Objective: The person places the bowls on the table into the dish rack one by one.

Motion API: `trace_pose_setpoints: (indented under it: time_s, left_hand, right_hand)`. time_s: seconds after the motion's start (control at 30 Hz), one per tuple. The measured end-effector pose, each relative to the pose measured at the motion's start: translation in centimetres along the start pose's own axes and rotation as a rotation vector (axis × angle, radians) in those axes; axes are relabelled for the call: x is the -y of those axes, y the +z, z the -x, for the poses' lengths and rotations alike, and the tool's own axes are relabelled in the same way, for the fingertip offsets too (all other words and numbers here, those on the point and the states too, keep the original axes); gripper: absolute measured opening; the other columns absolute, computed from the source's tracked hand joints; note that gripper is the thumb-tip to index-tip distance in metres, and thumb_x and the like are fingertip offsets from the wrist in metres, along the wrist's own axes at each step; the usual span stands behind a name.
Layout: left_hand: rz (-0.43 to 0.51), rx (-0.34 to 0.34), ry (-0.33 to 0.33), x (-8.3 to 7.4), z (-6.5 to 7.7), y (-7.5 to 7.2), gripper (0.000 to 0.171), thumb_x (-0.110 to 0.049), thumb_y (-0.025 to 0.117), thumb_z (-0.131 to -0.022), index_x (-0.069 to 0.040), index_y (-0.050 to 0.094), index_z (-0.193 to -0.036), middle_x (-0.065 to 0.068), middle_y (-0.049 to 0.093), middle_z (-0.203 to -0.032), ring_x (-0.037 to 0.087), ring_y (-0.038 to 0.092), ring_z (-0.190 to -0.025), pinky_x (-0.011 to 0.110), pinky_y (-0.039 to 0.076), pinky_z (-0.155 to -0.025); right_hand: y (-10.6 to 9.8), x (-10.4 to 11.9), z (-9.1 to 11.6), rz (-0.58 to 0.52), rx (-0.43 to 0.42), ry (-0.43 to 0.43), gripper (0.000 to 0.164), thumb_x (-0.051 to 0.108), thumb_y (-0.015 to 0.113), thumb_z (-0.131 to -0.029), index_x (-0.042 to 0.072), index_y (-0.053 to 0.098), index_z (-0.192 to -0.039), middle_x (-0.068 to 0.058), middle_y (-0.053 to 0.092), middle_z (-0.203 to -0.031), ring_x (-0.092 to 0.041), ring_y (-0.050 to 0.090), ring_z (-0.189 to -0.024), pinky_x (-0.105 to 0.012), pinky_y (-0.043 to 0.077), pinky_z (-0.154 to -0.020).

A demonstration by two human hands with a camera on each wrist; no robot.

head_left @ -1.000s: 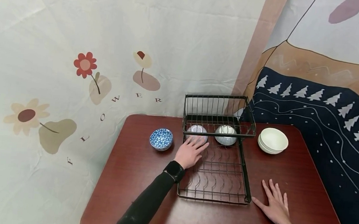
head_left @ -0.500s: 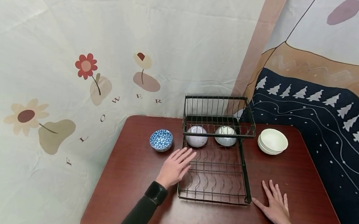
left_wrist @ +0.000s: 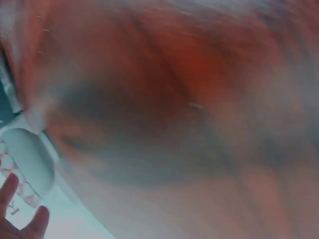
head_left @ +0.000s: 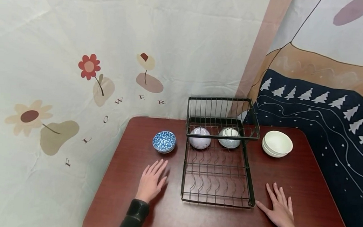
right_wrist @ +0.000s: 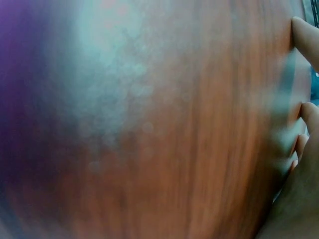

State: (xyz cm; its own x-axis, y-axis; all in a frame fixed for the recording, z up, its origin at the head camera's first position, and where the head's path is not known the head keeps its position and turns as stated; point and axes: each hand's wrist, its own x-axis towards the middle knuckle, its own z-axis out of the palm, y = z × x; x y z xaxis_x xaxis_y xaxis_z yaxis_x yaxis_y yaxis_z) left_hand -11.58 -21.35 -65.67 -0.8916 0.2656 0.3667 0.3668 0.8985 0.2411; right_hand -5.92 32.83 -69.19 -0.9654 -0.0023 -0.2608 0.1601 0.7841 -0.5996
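Observation:
In the head view my left hand (head_left: pixel 151 181) is over the table left of the black wire dish rack (head_left: pixel 216 203), fingers spread, holding nothing. Just beyond its fingertips stands a blue-and-white patterned bowl (head_left: pixel 164 141). Inside the rack, under its upper tier, a lilac bowl (head_left: pixel 200 138) and a ribbed white bowl (head_left: pixel 229 138) lie upside down. My right hand (head_left: pixel 279 208) rests on the table with fingers spread, its thumb near the rack's front right corner. The left wrist view is blurred; some fingers (left_wrist: pixel 35 224) and a bowl (left_wrist: pixel 32 159) show at its left edge.
Cream bowls (head_left: pixel 277 143), nested together, stand right of the rack. The reddish-brown table (head_left: pixel 218 223) has rounded corners, and a printed cloth (head_left: pixel 179 50) hangs behind it. The right wrist view shows mostly tabletop (right_wrist: pixel 164 149).
My left hand has drawn back from the lilac bowl, moving left and toward me out of the rack to the table beside it. The right hand and the bowls have stayed put.

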Motion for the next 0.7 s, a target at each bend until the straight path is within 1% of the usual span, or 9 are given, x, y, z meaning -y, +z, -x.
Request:
trace_pose_setpoints:
  time_s: [0.2, 0.3, 0.37, 0.5, 0.7]
  left_hand:
    - [0.006, 0.171, -0.106, 0.6, 1.3, 0.0, 0.075, -0.038, 0.082, -0.098, -0.021, 0.053, -0.165, 0.010, 0.058, -0.167, 0.038, 0.057, -0.152, 0.071, 0.045, -0.122]
    - [0.002, 0.238, -0.147, 0.8, 1.9, 0.3, 0.076, -0.042, 0.080, -0.099, -0.024, 0.051, -0.167, 0.008, 0.056, -0.169, 0.037, 0.055, -0.154, 0.072, 0.043, -0.123]
    - [-0.002, 0.271, -0.167, 1.1, 2.2, 0.5, 0.075, -0.043, 0.079, -0.100, -0.026, 0.051, -0.167, 0.007, 0.056, -0.170, 0.036, 0.055, -0.155, 0.072, 0.043, -0.123]
    - [-0.014, 0.304, -0.181, 1.4, 2.7, 0.8, 0.073, -0.044, 0.077, -0.101, -0.027, 0.051, -0.167, 0.006, 0.056, -0.170, 0.035, 0.054, -0.156, 0.071, 0.042, -0.124]
    - [-0.028, 0.308, -0.184, 1.6, 3.0, 1.1, 0.070, -0.045, 0.074, -0.102, -0.027, 0.053, -0.166, 0.005, 0.058, -0.168, 0.035, 0.054, -0.156, 0.070, 0.042, -0.125]
  right_hand:
    - [0.1, -0.3, 0.0, -0.006, -0.011, -0.007, 0.112, 0.067, 0.069, -0.100, 0.007, 0.014, -0.177, -0.035, -0.001, -0.181, -0.061, -0.012, -0.167, -0.081, -0.021, -0.126]
    - [0.2, -0.3, 0.0, -0.003, -0.007, -0.003, 0.112, 0.067, 0.069, -0.100, 0.006, 0.013, -0.177, -0.035, -0.001, -0.181, -0.061, -0.012, -0.167, -0.080, -0.021, -0.127]
    - [0.1, -0.2, 0.0, 0.002, -0.004, 0.000, 0.112, 0.066, 0.069, -0.100, 0.006, 0.014, -0.177, -0.035, -0.002, -0.181, -0.061, -0.012, -0.167, -0.080, -0.021, -0.127]
    - [0.0, 0.0, 0.0, 0.007, 0.002, 0.006, 0.111, 0.066, 0.069, -0.101, 0.005, 0.014, -0.177, -0.035, -0.002, -0.181, -0.061, -0.011, -0.167, -0.081, -0.020, -0.127]
    - [0.2, -0.2, 0.0, 0.011, -0.023, -0.012, 0.109, 0.065, 0.068, -0.102, 0.006, 0.014, -0.177, -0.034, 0.000, -0.182, -0.060, -0.010, -0.167, -0.081, -0.018, -0.127]
